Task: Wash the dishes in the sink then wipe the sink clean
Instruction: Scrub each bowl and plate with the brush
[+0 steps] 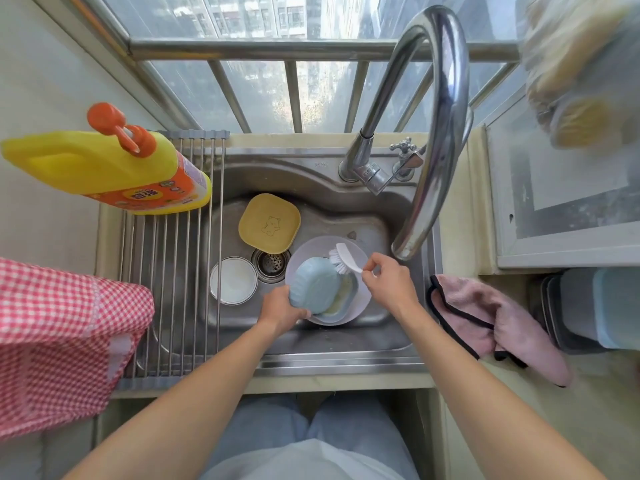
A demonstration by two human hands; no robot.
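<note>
In the steel sink point(367, 223), my left hand point(282, 310) grips a light blue dish point(313, 284), tilted with its underside up. My right hand point(389, 280) pinches the handle of a white dish brush point(343, 259), whose bristles touch the blue dish's upper edge. Under them lies a pale lilac plate point(311, 249) with another blue dish point(341, 299) resting in it. A yellow square plate point(269, 222) with a bear print leans at the back of the basin. A small white bowl point(233, 280) sits to the left of the drain point(272, 263).
A tall chrome faucet point(440, 133) arches over the sink's right side. A yellow detergent bottle point(104, 168) stands on the roll-up drying rack point(169, 271) at left. A red checked cloth point(59, 341) lies at left, a pink cloth point(491, 320) on the right counter.
</note>
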